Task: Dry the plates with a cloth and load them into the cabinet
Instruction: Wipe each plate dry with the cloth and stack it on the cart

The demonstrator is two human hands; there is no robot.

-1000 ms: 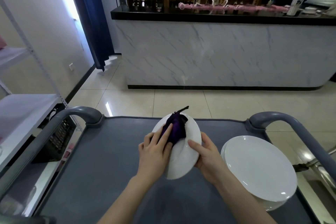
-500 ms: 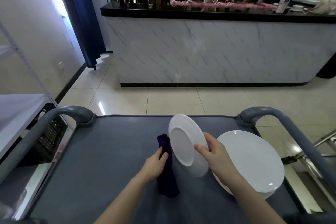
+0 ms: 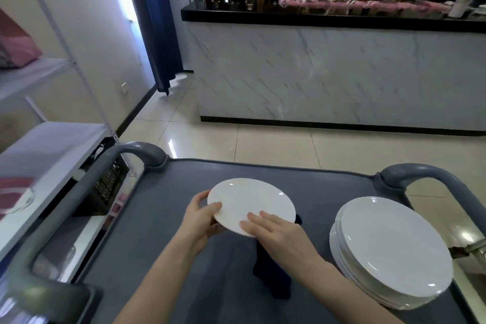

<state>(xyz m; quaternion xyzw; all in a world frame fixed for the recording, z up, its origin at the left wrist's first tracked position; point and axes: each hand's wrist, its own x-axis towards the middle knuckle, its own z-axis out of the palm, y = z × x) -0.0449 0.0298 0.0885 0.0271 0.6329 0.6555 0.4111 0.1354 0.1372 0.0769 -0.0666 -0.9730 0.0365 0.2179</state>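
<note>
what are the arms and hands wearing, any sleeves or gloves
The left forearm and right forearm are bare, no sleeves in view. The left hand and right hand have no gloves; no ring, watch or bracelet shows.
</note>
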